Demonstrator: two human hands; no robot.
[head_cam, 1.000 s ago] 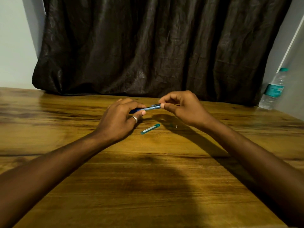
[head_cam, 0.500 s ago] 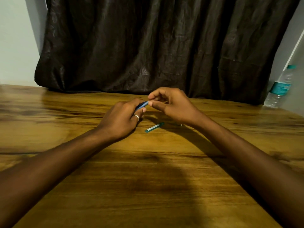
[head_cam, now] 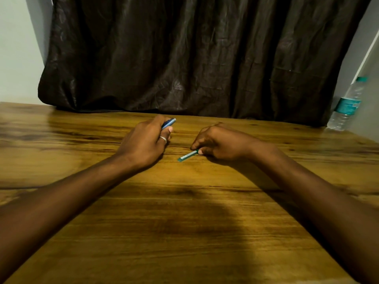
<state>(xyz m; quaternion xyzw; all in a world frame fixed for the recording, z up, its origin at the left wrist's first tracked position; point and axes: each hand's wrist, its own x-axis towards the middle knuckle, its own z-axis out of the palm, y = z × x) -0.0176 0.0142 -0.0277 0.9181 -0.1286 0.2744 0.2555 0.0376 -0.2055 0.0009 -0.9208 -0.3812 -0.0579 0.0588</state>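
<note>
My left hand (head_cam: pixel 145 140), with a ring on one finger, grips a blue pen (head_cam: pixel 169 123); only the pen's end shows past the fingers, pointing up and right. My right hand (head_cam: pixel 221 142) is down on the wooden table (head_cam: pixel 184 222) and pinches one end of a small teal tube (head_cam: pixel 187 155) between thumb and fingertips. The tube lies slanted on the table, its free end pointing toward me and to the left. The two hands are apart, with a gap of bare wood between them.
A dark crumpled curtain (head_cam: pixel 184 58) hangs along the table's far edge. A clear water bottle (head_cam: pixel 346 105) with a teal label stands at the far right by the wall. Pale walls flank the curtain.
My right hand let go of the pen's end, dropped to the table and took hold of the teal tube. My left hand kept the pen and drew slightly left.
</note>
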